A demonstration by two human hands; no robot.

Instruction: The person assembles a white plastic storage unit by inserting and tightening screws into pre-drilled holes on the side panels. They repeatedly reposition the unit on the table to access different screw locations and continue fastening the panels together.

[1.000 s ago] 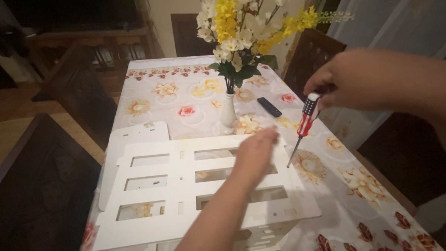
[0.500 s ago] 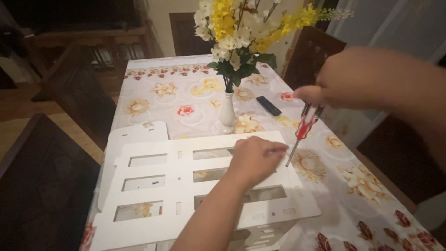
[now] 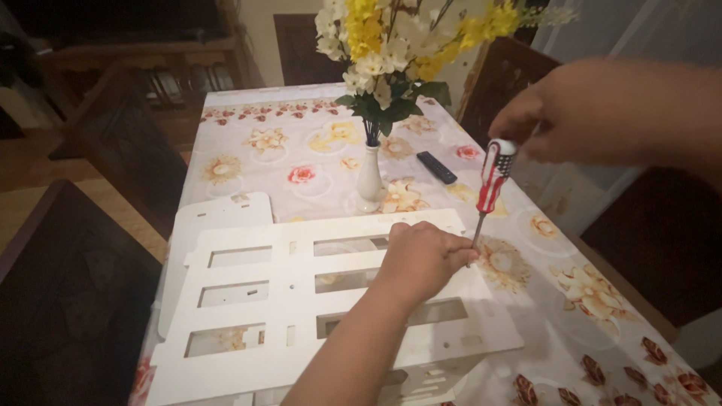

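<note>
A dark wooden chair (image 3: 83,301) stands at the left edge of the table, with a second dark chair (image 3: 120,143) further back on the same side. The table carries a flowered tablecloth (image 3: 301,158) in white, yellow and red. On its near part lies a white panel (image 3: 286,301) with rows of rectangular openings, flat on the cloth, and a second white board (image 3: 218,218) shows from under its left side. The left hand (image 3: 421,256) rests palm down on the right part of the panel, fingers curled and pressed together near the panel's right edge; whether they pinch something small there cannot be told. Behind the panel a white vase (image 3: 369,180) stands upright with white and yellow flowers (image 3: 391,45) rising out of it. A black remote control (image 3: 437,167) lies on the cloth just right of the vase. The screwdriver (image 3: 489,188), with a red and white handle, is held nearly upright, leaning slightly, its thin shaft pointing down to the panel's right edge just beside the left hand's fingertips. The right hand (image 3: 594,113) grips the top of the handle from above, thumb and fingers closed around it. Another dark chair (image 3: 504,83) stands at the far right side
</note>
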